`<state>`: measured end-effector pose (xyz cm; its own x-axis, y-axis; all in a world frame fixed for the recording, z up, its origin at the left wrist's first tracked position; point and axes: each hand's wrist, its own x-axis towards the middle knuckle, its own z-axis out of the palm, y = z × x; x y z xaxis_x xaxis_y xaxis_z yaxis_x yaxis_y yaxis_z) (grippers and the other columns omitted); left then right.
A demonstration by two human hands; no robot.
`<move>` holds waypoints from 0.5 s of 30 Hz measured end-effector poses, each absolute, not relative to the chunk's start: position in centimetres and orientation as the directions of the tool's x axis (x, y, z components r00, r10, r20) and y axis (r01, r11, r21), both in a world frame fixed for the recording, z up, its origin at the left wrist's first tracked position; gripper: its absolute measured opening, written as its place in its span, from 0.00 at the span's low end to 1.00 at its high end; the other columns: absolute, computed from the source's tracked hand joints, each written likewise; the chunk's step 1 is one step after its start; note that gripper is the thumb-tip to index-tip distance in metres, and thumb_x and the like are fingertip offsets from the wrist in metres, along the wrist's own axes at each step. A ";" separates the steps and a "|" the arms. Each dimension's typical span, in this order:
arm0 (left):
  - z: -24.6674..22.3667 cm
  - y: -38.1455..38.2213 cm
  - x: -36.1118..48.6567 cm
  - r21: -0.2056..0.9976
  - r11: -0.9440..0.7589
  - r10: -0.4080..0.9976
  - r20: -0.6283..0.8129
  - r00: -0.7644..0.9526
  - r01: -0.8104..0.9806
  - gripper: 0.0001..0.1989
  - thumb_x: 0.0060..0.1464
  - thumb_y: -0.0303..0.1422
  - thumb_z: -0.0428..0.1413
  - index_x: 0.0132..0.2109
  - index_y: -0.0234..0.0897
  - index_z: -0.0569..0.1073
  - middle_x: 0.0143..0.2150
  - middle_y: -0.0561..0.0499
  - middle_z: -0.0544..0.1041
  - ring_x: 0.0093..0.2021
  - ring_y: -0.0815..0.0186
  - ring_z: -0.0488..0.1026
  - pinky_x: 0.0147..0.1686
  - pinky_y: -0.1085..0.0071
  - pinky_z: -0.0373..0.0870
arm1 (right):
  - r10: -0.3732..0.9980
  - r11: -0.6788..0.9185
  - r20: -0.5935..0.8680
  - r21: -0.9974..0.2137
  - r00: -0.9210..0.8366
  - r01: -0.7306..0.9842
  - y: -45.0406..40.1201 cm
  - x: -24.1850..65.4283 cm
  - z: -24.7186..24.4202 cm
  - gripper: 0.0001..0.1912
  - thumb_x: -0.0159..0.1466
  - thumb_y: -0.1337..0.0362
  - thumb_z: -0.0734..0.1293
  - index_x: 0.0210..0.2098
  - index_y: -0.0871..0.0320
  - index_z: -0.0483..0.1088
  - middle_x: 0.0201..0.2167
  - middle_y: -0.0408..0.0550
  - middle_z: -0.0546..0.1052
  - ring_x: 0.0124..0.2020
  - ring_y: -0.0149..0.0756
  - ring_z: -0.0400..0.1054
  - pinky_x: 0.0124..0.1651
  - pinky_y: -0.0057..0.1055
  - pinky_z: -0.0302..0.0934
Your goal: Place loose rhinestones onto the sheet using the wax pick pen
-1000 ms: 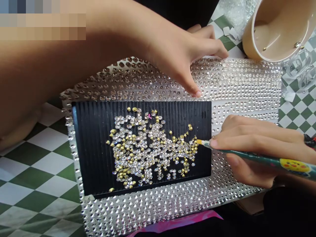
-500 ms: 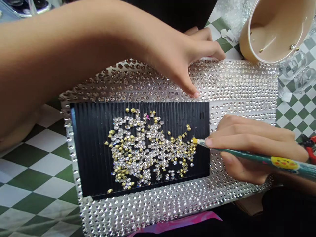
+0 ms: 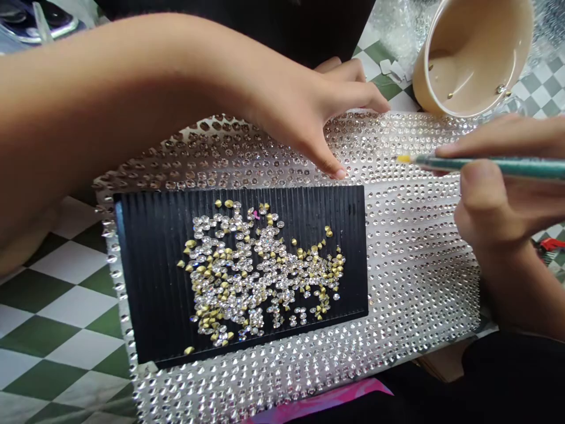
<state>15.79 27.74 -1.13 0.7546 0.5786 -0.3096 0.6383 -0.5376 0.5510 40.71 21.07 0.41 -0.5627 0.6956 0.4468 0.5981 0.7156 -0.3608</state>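
Observation:
My right hand (image 3: 503,182) grips a green pen-like tool (image 3: 485,166) with a yellow tip, which hovers over the upper right of a rhinestone-covered piece (image 3: 415,247). Whether a stone sits on the tip cannot be made out. Thumb and fingers spread, my left hand (image 3: 331,112) rests at the upper edge of this piece, above the black tray. The ridged black tray (image 3: 163,294) lies on the rhinestone rows. Loose clear and gold-backed rhinestones (image 3: 265,271) are scattered over its middle, with a small pink bit among them.
A cream cup (image 3: 424,82) lies tilted at the upper right with a few stones inside. Clear plastic (image 3: 397,29) and small white pieces are beside it. A red object (image 3: 551,243) is at the right edge. Green-and-white checked cloth (image 3: 66,318) covers the surface below.
My right hand has moved up and right with the tool, from the tray's stones to the rhinestone rows. The view has shifted slightly; my left hand keeps its place on the piece.

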 end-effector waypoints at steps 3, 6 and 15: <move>-1.1 27.6 15.8 0.560 -0.519 0.589 -0.314 0.745 0.646 0.59 0.35 0.67 0.46 0.73 0.49 0.45 0.64 0.56 0.53 0.68 0.54 0.53 0.71 0.60 0.46 | 0.598 0.779 0.686 -0.376 -0.415 0.502 22.4 40.9 -1.1 0.10 0.63 0.74 0.65 0.35 0.59 0.78 0.31 0.46 0.82 0.30 0.33 0.75 0.37 0.35 0.69; -1.0 27.6 15.8 0.563 -0.521 0.584 -0.313 0.749 0.641 0.59 0.36 0.67 0.46 0.73 0.48 0.45 0.63 0.55 0.53 0.68 0.54 0.53 0.71 0.62 0.45 | 0.589 0.796 0.675 -0.390 -0.444 0.463 23.0 41.1 -1.9 0.09 0.62 0.76 0.66 0.34 0.61 0.78 0.31 0.47 0.82 0.29 0.32 0.75 0.37 0.32 0.70; -0.9 27.7 15.8 0.562 -0.538 0.572 -0.304 0.762 0.628 0.59 0.37 0.66 0.46 0.73 0.46 0.44 0.62 0.54 0.53 0.67 0.53 0.53 0.72 0.60 0.45 | 0.591 0.806 0.599 -0.406 -0.540 0.431 23.0 41.4 -1.9 0.12 0.61 0.79 0.67 0.38 0.60 0.79 0.32 0.48 0.83 0.31 0.31 0.75 0.38 0.29 0.70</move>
